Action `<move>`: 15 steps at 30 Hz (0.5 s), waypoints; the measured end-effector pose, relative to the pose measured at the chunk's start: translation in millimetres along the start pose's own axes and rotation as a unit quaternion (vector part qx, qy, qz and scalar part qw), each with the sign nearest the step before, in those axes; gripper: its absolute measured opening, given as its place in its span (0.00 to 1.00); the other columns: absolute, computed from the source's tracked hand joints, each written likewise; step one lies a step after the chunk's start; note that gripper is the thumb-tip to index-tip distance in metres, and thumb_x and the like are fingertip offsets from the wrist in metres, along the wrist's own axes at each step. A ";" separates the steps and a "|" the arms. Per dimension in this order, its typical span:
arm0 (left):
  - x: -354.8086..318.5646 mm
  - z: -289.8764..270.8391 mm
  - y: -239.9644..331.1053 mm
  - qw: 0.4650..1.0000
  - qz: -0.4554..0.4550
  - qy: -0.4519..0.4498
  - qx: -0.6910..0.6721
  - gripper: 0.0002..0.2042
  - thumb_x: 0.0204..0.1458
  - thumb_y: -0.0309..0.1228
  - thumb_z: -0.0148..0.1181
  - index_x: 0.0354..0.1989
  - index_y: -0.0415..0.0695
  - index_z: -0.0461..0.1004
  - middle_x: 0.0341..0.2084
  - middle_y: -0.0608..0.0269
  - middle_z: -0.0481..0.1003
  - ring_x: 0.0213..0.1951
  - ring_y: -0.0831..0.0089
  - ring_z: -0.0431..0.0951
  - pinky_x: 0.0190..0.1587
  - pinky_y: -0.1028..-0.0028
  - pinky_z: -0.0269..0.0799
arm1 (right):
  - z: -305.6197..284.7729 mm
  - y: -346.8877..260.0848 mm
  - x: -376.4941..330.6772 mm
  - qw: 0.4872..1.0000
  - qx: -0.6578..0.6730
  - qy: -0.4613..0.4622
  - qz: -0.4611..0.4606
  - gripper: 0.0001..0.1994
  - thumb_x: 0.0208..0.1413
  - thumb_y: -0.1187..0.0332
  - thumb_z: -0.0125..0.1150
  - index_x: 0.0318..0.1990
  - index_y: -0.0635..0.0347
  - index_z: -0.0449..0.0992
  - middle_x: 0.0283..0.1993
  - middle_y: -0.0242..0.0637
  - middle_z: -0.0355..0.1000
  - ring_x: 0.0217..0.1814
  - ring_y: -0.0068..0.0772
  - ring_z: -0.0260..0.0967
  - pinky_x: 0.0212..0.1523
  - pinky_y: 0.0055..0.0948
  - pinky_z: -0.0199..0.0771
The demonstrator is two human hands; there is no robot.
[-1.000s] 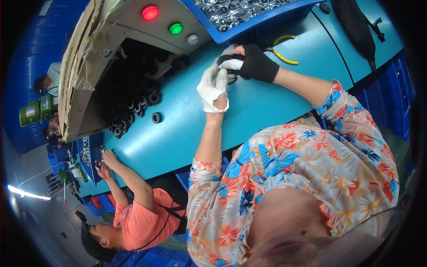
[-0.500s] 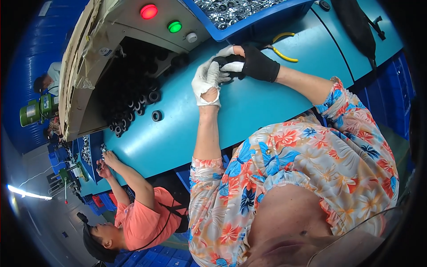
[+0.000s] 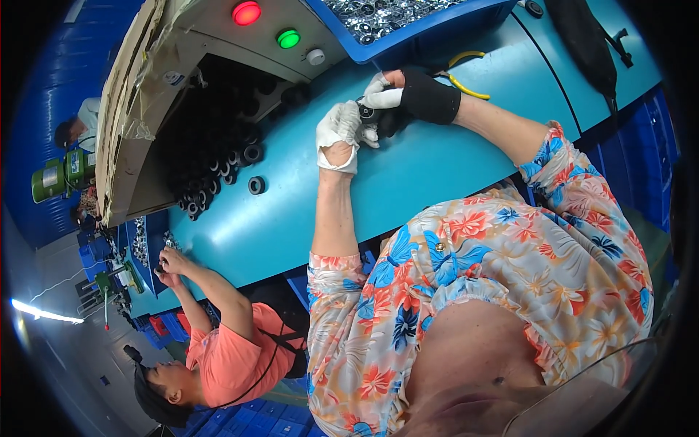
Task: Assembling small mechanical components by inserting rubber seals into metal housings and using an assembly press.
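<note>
Teal workbench [image 3: 291,211] under left hand [image 3: 338,130] and right hand [image 3: 422,96], white-gloved left curled around a black wheel [image 3: 367,113], black-gloved right half-closed just beside it, perhaps touching, wheel's round face more exposed than half a second ago

A turquoise worktop [image 3: 291,226] slants across the room; a ribbed blue wall [image 3: 51,95] fills the upper left, a white tube light [image 3: 47,312] shines at the lower left, and green floor [image 3: 293,393] shows near the bottom
</note>
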State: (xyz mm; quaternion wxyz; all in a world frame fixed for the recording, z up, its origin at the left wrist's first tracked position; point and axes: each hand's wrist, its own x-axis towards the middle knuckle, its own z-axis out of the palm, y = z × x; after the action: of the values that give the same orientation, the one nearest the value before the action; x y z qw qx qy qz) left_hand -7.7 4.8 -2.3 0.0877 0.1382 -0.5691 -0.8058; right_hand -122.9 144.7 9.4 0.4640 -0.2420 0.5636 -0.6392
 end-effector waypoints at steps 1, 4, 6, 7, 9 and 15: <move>0.5 -0.7 -1.3 0.999 -0.008 -0.018 -0.029 0.13 0.56 0.35 0.51 0.31 0.35 0.68 0.18 0.59 0.71 0.17 0.74 0.71 0.17 0.77 0.69 | -1.4 0.5 -0.2 1.000 0.010 -0.012 -0.004 0.10 0.51 0.64 0.59 0.36 0.62 0.75 0.32 0.32 0.73 0.32 0.19 0.70 0.34 0.19 0.70; 4.6 3.9 -2.7 0.997 -0.003 0.018 -0.079 0.12 0.56 0.34 0.52 0.35 0.33 0.69 0.22 0.58 0.72 0.20 0.72 0.73 0.21 0.76 0.72 | -1.9 7.4 2.5 0.998 0.014 0.046 -0.030 0.12 0.49 0.62 0.63 0.35 0.61 0.76 0.31 0.32 0.74 0.30 0.19 0.70 0.33 0.18 0.70; 4.9 5.8 -0.3 0.997 0.001 0.042 -0.068 0.13 0.55 0.33 0.52 0.38 0.32 0.68 0.23 0.57 0.72 0.21 0.72 0.73 0.23 0.75 0.73 | 4.0 2.6 0.2 0.996 0.053 0.060 -0.033 0.12 0.49 0.62 0.63 0.36 0.61 0.76 0.32 0.33 0.74 0.31 0.19 0.70 0.34 0.19 0.70; 4.8 6.7 0.3 0.996 0.003 0.065 -0.059 0.14 0.55 0.32 0.52 0.41 0.31 0.68 0.25 0.57 0.72 0.22 0.71 0.74 0.24 0.75 0.74 | 6.1 0.8 0.1 0.992 0.091 0.075 -0.034 0.12 0.48 0.63 0.63 0.36 0.61 0.76 0.32 0.33 0.74 0.32 0.19 0.70 0.36 0.19 0.70; 3.5 6.4 -4.0 0.997 0.015 0.063 -0.032 0.16 0.55 0.31 0.53 0.45 0.30 0.67 0.27 0.56 0.73 0.24 0.71 0.74 0.25 0.75 0.74 | 4.5 3.3 1.3 0.992 0.080 0.085 -0.058 0.12 0.48 0.63 0.63 0.37 0.61 0.75 0.33 0.33 0.74 0.34 0.20 0.70 0.39 0.20 0.70; 3.4 5.6 -1.3 0.997 0.018 0.069 -0.032 0.14 0.56 0.32 0.51 0.44 0.32 0.66 0.30 0.55 0.73 0.27 0.69 0.75 0.26 0.73 0.74 | -0.6 5.3 1.2 0.997 -0.026 0.057 -0.050 0.14 0.48 0.64 0.63 0.39 0.62 0.75 0.34 0.33 0.74 0.36 0.20 0.70 0.41 0.21 0.68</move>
State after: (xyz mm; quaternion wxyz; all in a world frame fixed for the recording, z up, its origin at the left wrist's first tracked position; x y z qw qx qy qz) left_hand -12.7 9.2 -2.2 0.1463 0.1803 -0.5379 -0.8104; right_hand -122.3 144.4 3.9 0.3917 -0.2451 0.5930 -0.6594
